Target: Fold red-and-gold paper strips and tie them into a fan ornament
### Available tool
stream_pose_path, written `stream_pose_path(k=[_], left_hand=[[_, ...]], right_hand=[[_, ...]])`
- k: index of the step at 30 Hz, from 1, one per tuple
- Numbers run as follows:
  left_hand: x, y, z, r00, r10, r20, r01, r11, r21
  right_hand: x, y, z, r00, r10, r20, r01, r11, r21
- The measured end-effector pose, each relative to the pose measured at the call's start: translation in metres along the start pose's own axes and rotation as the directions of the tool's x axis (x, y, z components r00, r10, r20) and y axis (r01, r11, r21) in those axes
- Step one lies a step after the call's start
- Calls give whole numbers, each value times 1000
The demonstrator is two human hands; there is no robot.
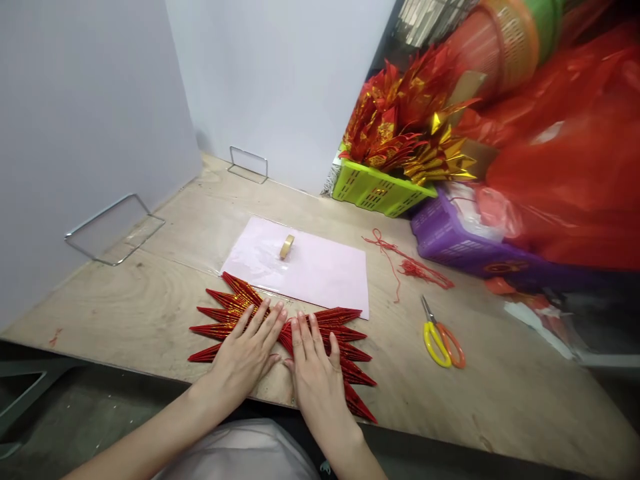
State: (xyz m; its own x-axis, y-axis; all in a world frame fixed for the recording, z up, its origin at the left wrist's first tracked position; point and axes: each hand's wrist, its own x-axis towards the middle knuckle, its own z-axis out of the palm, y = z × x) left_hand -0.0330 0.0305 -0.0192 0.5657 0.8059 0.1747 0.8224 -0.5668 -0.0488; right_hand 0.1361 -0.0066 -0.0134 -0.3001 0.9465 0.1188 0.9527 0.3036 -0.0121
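A red and gold pleated paper piece [345, 333] with pointed ends lies on the wooden table, fanned out to both sides from a narrow middle. My left hand [250, 343] rests flat on its left half, fingers stretched out. Flat on the right half, near the middle, lies my right hand [315, 353], its fingers also extended. Both hands press from above and grip nothing. Just beyond the paper piece is a pale pink sheet [325, 267] with a roll of tape [287, 247] standing on it.
Scissors [443, 343] with yellow and orange handles and red string [410, 257] lie to the right. A green basket [380, 190] of red and gold paper pieces and a purple basket [450, 237] stand at the back right. Metal wire stands [115, 230] are at the left.
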Motion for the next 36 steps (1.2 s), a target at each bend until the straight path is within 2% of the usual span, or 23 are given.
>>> stream_pose_path(k=[5,8,16,20,22,26,29,32,36], left_hand=[[1,0,-5,999,-6,-47,4,999,-42],[1,2,-11,995,-65,-78,62,998,-31],[3,-2,-16,995,-76,-59,75,997,-11],[3,-5,-15,997,-75,-23,74,996,-44],[2,-9,-18,996,-81,-33,79,995,-65],[-8,-27,-30,974,-218,-57,215,975,-56],[-18,-43,-34,944,-329,-32,328,944,-29],[-24,-49,-31,935,-354,14,354,935,-17],[-25,-43,-20,947,-317,57,319,947,-31]], right_hand=[[0,-3,-13,999,38,30,-39,999,30],[-3,-3,-16,997,65,33,-67,997,49],[0,-1,-7,997,37,62,-42,997,72],[7,1,-14,986,-25,163,13,997,76],[6,5,-21,987,-25,159,14,998,65],[-2,18,-34,994,26,104,-27,1000,5],[-6,24,-41,991,64,120,-63,998,-12],[-5,21,-41,990,59,131,-60,998,6],[4,4,-34,992,8,125,-16,998,63]])
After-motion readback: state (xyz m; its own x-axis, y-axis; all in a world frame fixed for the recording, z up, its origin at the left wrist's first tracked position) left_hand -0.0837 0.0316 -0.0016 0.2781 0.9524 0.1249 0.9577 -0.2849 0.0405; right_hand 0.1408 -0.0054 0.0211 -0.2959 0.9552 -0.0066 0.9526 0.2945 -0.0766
